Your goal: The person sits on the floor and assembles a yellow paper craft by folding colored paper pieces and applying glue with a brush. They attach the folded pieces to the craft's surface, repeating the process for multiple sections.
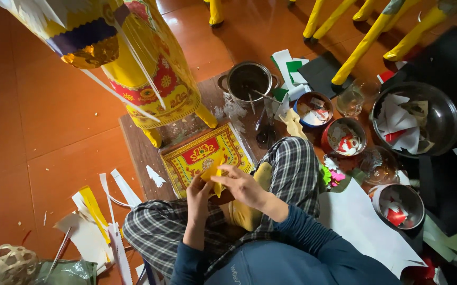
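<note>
Blue sleeves (291,237) and checked trousers (291,169) fill the bottom of the view, since the person is seated cross-legged on the red tiled floor (43,116). A small yellow paper piece (213,173) is pinched between both hands, just above the lap. The left hand (199,195) is closed on its lower edge with fingertips, and the right hand (241,184) is gripping it from the other side, thumb and fingers pressed together on the paper. So both hands are clenched on the same scrap, pretty much touching each other.

Right behind the hands, a yellow-and-red patterned sheet (204,153) is laid flat on a wooden board (138,148). A big paper figure in yellow and red (144,68) is stood on that board, with white strips hanging off it. A metal pot (248,80) is set further back, with scissors (264,126) just beside it.

Off to the right, several bowls with paper cuttings are clustered: a large steel basin (442,124), a red bowl (344,138) and a small steel bowl (400,206). A white sheet (360,221) is spread by the right knee. White and yellow paper strips (101,216) are scattered on the floor at the left, near a woven basket (4,266).
</note>
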